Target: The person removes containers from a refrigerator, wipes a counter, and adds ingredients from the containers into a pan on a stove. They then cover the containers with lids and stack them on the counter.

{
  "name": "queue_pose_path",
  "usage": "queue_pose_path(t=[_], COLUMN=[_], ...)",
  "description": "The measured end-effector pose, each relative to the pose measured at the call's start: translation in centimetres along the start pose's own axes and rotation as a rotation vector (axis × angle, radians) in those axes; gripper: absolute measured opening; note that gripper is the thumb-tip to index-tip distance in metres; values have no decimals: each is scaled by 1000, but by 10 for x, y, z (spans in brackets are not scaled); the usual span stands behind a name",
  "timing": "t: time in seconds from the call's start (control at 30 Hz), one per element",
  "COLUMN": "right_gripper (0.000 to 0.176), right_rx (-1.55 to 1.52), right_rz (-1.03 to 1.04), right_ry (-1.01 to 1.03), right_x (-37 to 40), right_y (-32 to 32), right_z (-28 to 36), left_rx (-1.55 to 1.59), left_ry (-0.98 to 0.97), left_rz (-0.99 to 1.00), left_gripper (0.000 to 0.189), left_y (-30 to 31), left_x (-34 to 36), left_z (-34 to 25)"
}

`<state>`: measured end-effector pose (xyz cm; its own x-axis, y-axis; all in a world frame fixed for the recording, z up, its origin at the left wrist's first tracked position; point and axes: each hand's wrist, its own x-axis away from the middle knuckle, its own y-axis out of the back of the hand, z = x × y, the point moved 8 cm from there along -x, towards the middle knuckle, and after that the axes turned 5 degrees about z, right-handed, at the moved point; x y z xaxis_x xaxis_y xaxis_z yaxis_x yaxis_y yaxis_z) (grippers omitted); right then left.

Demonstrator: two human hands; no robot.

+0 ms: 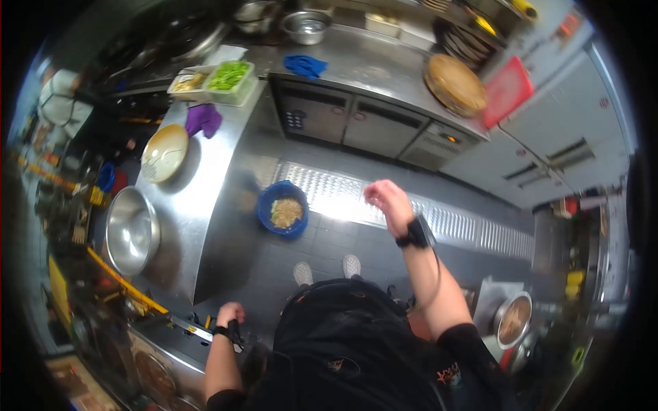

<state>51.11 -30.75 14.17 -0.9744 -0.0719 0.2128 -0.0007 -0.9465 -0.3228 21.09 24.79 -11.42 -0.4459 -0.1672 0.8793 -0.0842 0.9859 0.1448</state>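
My right hand (388, 204) is raised over the floor at the centre, slightly blurred, its fingers loosely bent and apart with nothing in them. A black device is strapped to that wrist. Low beside the steel counter (223, 154) hangs my left hand (231, 314), also strapped at the wrist. Its fingers are loosely bent and no object shows in them. A blue-lined bin (262, 205) with food scraps stands on the floor between counter and right hand. On the counter are a large steel bowl (132, 231) and a pale yellow bowl (164, 153).
A purple cloth (203, 120) and a tub of chopped greens (228, 75) lie farther up the counter. Along the back counter are a blue cloth (305, 66), a round wooden lid (456, 84) and a red board (508, 91). Another person (65, 103) stands at far left.
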Motion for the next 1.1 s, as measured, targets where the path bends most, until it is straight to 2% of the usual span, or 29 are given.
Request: queue_pose_path(t=[0.07,0.13,0.2,0.27,0.3,0.33,0.37,0.4,0.43,0.47,0.5,0.53,0.57,0.6,0.63,0.67,0.73,0.83,0.9,0.93,0.97,1.03,1.1], right_gripper=[20,37,39,40,46,44,44,47,51,48,50,51,52,52,48,44,36,26,22,21,20,20,20], right_rx=[-53,372,881,1022,950,970,1332,1100,852,584,335,446,562,676,440,268,27,-324,-792,-937,-327,-19,-593], right_rz=[-390,-317,-494,-479,-421,-273,-48,-266,-481,-548,-642,-557,-480,-413,-559,-663,-793,-890,-821,-750,-662,-633,-553], right_ry=[-247,-482,-697,-824,-614,-556,-512,-573,-613,-803,-989,-910,-824,-735,-856,-889,-859,-695,-441,-347,-298,-335,-142], right_x=[-6,-10,93,174,209,230,255,282,308,331,359,359,365,371,374,373,367,342,314,295,286,256,232], right_y=[116,278,302,295,265,232,229,223,212,203,194,205,222,238,237,243,265,316,358,381,415,465,499], right_z=[-101,-309,-331,-373,-370,-357,-408,-406,-391,-387,-388,-413,-450,-485,-467,-458,-450,-448,-454,-434,-399,-359,-325], left_rx=[-4,56,43,31,-7,-49,-62,-80,-214,-366,-549,-715,-1227,-1644,-1708,-1637,-1568,-1518,-1448,-1397,-1323,-1117,-897], left_ry=[-106,-169,-164,-168,-177,-189,-149,-111,-140,-119,-233,-158,-517,-1013,-1022,-795,-575,-456,-405,-375,-340,-257,-182], left_rz=[-82,-174,-129,-85,-7,73,107,145,308,439,760,745,907,922,931,901,819,739,699,686,673,638,630], left_gripper=[21,22,23,23,24,24,21,19,13,24,12,12,12,14,14,14,15,16,17,18,19,20,21], left_y=[26,21,-6,-39,-62,-89,-113,-137,-164,-180,-216,-216,-244,-267,-278,-286,-311,-366,-405,-425,-450,-498,-553], left_x=[-41,-59,-73,-79,-83,-88,-94,-99,-90,-115,-83,-156,-127,-93,-84,-88,-82,-74,-72,-71,-72,-78,-95], left_z=[-50,-105,-148,-174,-183,-194,-194,-189,-191,-167,-170,-114,-119,-124,-121,-125,-137,-174,-203,-221,-236,-260,-280])
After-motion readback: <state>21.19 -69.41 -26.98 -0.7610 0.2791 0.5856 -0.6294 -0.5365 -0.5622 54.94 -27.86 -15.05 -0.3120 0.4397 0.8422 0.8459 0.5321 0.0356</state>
